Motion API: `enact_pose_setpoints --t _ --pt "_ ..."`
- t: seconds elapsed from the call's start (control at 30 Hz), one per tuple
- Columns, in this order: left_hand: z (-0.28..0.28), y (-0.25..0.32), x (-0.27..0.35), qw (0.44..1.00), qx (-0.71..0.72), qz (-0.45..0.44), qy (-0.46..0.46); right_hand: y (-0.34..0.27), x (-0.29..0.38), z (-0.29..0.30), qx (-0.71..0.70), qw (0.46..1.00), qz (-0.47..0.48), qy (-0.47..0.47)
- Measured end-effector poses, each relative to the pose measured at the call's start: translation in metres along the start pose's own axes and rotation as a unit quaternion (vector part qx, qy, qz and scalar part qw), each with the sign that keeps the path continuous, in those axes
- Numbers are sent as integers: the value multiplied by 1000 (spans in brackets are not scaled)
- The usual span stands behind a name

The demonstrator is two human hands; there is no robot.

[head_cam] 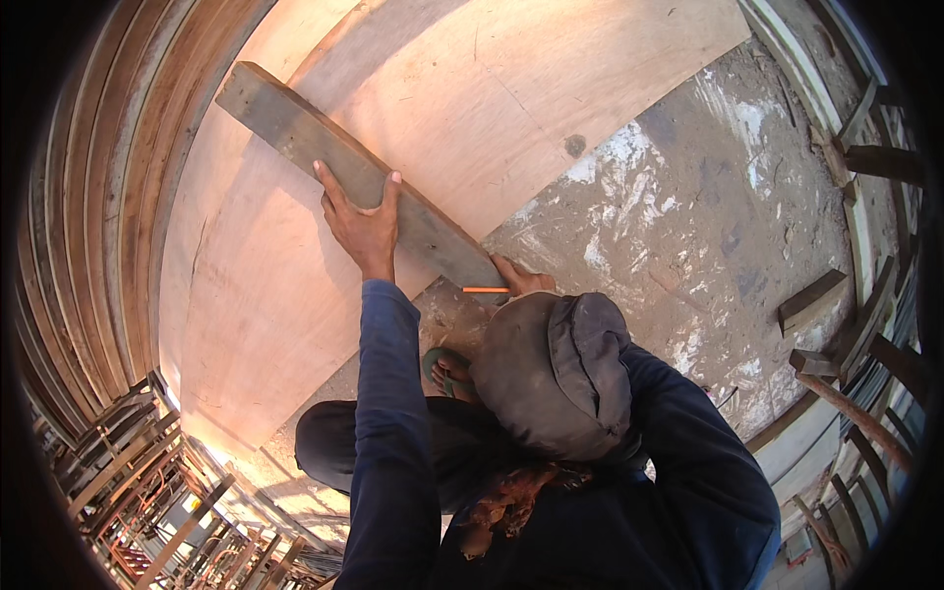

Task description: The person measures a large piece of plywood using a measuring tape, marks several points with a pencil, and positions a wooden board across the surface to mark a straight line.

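Note:
A thick, weathered wooden beam (310, 140) lies slantwise over the pale plywood sheets (265, 295), its near end close to my body. My left hand (365, 221) grips it across the broad face, thumb at one edge and fingers toward the other. At the near end, my right hand (523, 279) touches the beam's edge; a dark cap (546, 361) hides part of this hand. A thin orange stick (484, 290), perhaps a pencil, crosses the beam end with its right tip against that hand. Whether the fingers hold it cannot be seen.
Long wooden boards (96, 221) line the left side. To the right is a dirt-covered floor (664, 243) with white smears. A short wood block (811, 301) lies there, near a jumble of timber (877, 369). More stacked lumber (169, 531) fills the lower left. My sandalled foot (451, 375) is below the beam.

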State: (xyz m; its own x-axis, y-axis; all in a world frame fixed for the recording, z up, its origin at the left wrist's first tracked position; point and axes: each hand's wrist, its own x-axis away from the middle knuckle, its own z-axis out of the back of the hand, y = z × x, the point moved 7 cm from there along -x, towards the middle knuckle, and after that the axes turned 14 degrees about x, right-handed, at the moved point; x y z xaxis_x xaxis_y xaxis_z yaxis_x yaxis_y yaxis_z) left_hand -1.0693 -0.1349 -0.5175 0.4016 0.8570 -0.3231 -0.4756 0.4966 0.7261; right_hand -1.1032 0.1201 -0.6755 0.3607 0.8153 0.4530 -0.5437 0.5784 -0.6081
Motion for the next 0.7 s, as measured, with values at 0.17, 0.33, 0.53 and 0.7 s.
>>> enact_pose_setpoints --t 0.17,0.33,0.53,0.7 --pt "-1 4 -1 1000 -10 4 1 1 2 5 14 996 38 79" --pt "0 2 -2 1000 -14 1 3 0 -1 7 -5 999 28 17" --pt "-2 3 -1 999 -35 10 -1 0 0 10 2 999 37 37" --pt "-1 1 -1 999 -35 -4 2 -1 -3 8 15 999 34 19"
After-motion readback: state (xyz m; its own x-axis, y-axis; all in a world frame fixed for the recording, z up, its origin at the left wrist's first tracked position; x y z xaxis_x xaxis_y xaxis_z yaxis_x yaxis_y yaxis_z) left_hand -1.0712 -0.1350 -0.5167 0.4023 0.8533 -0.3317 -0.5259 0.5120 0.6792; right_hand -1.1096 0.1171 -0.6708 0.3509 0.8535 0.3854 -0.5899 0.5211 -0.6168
